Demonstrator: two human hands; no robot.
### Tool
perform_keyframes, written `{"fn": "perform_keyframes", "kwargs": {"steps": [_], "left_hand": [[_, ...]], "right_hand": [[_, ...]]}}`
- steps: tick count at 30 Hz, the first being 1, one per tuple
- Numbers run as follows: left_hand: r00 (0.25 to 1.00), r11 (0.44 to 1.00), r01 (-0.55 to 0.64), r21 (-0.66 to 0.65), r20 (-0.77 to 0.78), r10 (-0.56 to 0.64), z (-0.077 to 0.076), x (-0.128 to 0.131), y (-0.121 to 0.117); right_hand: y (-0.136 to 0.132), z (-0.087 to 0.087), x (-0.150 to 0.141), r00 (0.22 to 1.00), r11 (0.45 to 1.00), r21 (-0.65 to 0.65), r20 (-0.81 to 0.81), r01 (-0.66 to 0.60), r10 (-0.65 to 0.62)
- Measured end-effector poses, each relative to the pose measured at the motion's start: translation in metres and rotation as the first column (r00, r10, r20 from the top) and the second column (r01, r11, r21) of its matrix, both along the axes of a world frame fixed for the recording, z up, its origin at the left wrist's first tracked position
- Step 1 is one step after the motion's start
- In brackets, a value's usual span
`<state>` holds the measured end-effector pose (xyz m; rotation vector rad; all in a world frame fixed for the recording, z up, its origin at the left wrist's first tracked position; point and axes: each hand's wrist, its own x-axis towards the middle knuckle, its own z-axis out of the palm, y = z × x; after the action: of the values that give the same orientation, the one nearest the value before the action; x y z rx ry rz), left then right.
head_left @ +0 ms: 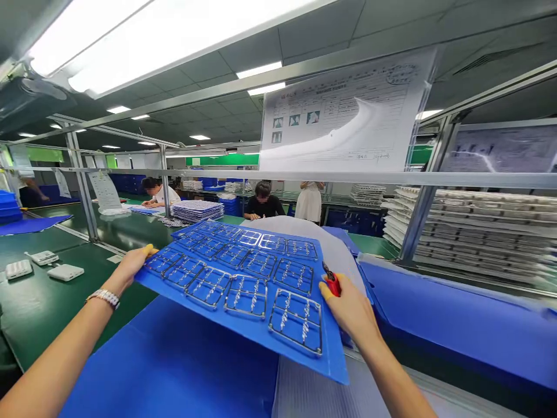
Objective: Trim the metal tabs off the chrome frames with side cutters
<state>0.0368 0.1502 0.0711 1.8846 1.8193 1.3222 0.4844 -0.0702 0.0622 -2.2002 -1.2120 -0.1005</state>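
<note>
A thin blue plastic sheet is held up, tilted, in front of me. Rows of small chrome-coloured frames with silvery script lettering inside lie on it. My left hand grips the sheet's left edge, with yellow finger covers on its fingertips and a metal bracelet at the wrist. At the right edge, my right hand is closed around red-handled nippers, jaws pointing up and away. Its yellow-covered finger also touches the sheet's edge; the other fingers are hidden.
Another blue sheet lies below on the green table. White devices rest at left. A metal rail crosses ahead, under a hanging document. White trays are stacked at right. Several people sit or stand beyond.
</note>
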Motion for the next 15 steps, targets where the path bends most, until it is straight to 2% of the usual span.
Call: {"fn": "perform_keyframes", "kwargs": {"steps": [2, 4, 6, 9, 12, 15], "left_hand": [[0.992, 0.991, 0.11, -0.079, 0.07, -0.105, -0.01, -0.041, -0.025], [0.982, 0.983, 0.136, -0.123, 0.151, -0.117, -0.022, -0.08, -0.047], [0.948, 0.976, 0.121, -0.182, 0.312, -0.06, -0.036, -0.117, -0.064], [0.919, 0.967, 0.077, -0.241, 0.394, 0.025, -0.056, -0.162, -0.09], [0.902, 0.954, 0.046, -0.297, 0.423, 0.088, -0.074, -0.189, -0.118], [0.859, 0.929, 0.025, -0.369, 0.484, 0.169, -0.092, -0.198, -0.141]], "right_hand": [[-0.012, -0.014, -0.03, 0.997, 0.996, 0.068, -0.036, -0.065, 0.067], [-0.023, -0.028, -0.057, 0.989, 0.984, 0.135, -0.076, -0.115, 0.126], [-0.033, -0.041, -0.08, 0.976, 0.971, 0.178, -0.119, -0.161, 0.184], [-0.047, -0.062, -0.107, 0.956, 0.959, 0.187, -0.165, -0.213, 0.244], [-0.057, -0.088, -0.125, 0.952, 0.96, 0.171, -0.175, -0.223, 0.252], [-0.065, -0.117, -0.136, 0.952, 0.96, 0.146, -0.156, -0.24, 0.262]]}}
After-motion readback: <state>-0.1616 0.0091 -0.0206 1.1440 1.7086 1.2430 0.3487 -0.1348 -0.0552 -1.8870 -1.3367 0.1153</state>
